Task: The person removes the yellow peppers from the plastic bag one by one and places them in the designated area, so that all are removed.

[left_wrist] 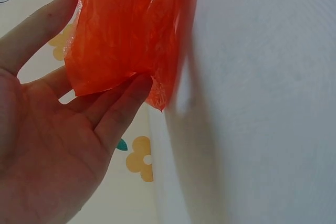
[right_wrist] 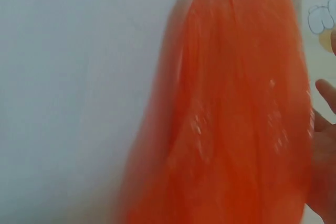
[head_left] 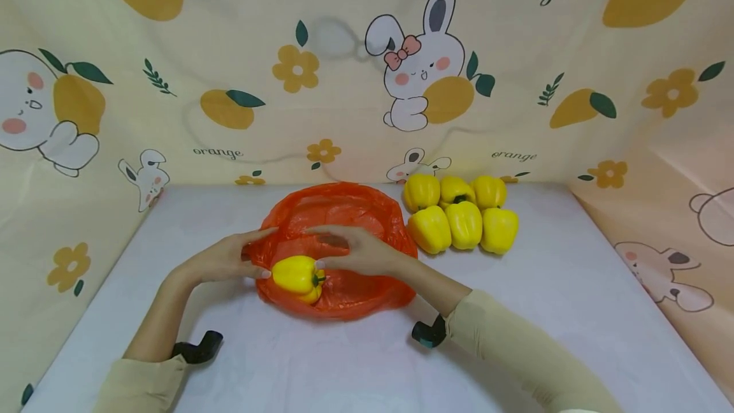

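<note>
A red plastic bag (head_left: 332, 199) lies spread with its mouth facing up, its rim standing as a low wall. One yellow bell pepper (head_left: 295, 274) rests on its side inside, near the bag's left front, green stem to the right. My left hand (head_left: 220, 259) holds the bag's left rim, thumb tip close to the pepper's left end. In the left wrist view, the fingers (left_wrist: 126, 100) press the bag's outer side. Over the bag's middle reaches my right hand (head_left: 367, 250), fingers spread, thumb tip beside the pepper's stem end. The bag wall partly hides this hand in the right wrist view.
Several yellow bell peppers (head_left: 466, 223) stand in two rows right behind the bag's right side. A white tabletop (head_left: 344, 368) lies beneath everything, and a curtain (head_left: 338, 139) with rabbits and oranges hangs behind. Black wrist-worn devices (head_left: 201, 347) sit under both forearms.
</note>
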Demonstrator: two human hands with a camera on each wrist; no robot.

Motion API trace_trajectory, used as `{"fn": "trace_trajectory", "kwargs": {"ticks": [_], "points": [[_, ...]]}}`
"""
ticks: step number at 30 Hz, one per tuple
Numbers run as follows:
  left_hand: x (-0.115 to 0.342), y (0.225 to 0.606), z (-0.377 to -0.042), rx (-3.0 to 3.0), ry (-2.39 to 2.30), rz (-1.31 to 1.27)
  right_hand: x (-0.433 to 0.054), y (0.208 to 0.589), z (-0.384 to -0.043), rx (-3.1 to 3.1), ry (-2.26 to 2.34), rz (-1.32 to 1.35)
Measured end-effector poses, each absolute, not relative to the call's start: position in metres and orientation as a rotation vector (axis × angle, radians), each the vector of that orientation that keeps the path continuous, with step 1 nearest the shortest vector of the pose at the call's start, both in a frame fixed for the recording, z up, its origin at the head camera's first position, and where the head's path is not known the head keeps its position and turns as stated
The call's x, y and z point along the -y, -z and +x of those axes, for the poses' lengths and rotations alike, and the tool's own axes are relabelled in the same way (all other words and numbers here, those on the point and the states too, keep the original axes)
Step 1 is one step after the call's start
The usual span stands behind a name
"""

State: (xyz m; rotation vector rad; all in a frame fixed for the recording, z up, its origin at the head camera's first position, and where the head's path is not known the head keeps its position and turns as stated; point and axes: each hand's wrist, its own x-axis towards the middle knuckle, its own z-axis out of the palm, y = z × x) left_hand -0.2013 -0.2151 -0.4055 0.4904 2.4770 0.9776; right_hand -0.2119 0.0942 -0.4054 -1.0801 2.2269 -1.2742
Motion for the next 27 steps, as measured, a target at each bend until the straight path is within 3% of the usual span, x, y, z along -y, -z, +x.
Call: {"fn": "trace_trajectory", "kwargs": {"ticks": [18,27], "points": [[0.218,0.409,-0.198,-2.469,-1.004,0.528,-0.065,0.414,-0.201,-2.228,1.099,-1.107],[0.217,0.406,-0.197,-2.493,-1.006,0.535,-0.069,0.42,-0.203,-2.159,1.064,-1.307]]}}
